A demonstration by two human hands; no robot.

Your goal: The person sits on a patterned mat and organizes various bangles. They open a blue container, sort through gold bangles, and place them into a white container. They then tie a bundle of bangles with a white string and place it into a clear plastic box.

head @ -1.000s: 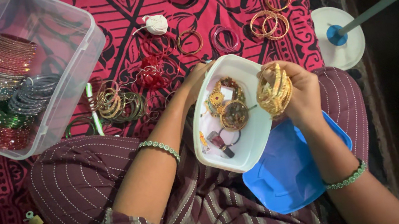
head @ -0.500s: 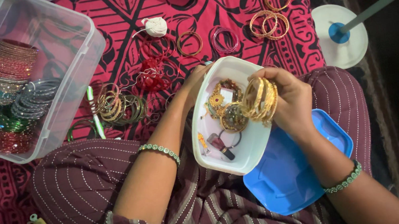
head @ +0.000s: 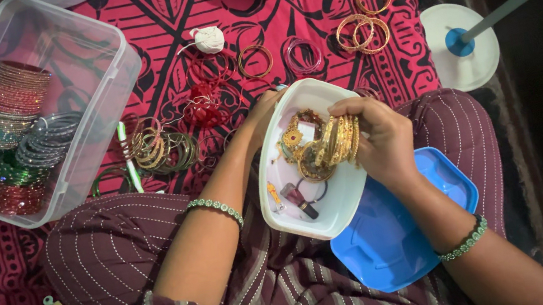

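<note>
Gold metal bangles (head: pixel 341 140), bunched in a stack, were pinched in the curled fingers of the right hand (head: pixel 379 143), held just over the open white plastic tub (head: pixel 317 214) that sat on the person's lap. The left hand (head: pixel 259 122) gripped the far-left rim of that tub, fingers wrapped around its edge. Inside the tub lay more gold ornaments and a small dark bottle (head: pixel 299 201). A blue plastic lid (head: pixel 402 241) lay under the tub's right side. Left of the tub, a clear plastic storage box (head: pixel 103 121) held rows of coloured bangles; loose bangles lay on the red patterned cloth (head: pixel 190 6) beyond the tub.
</note>
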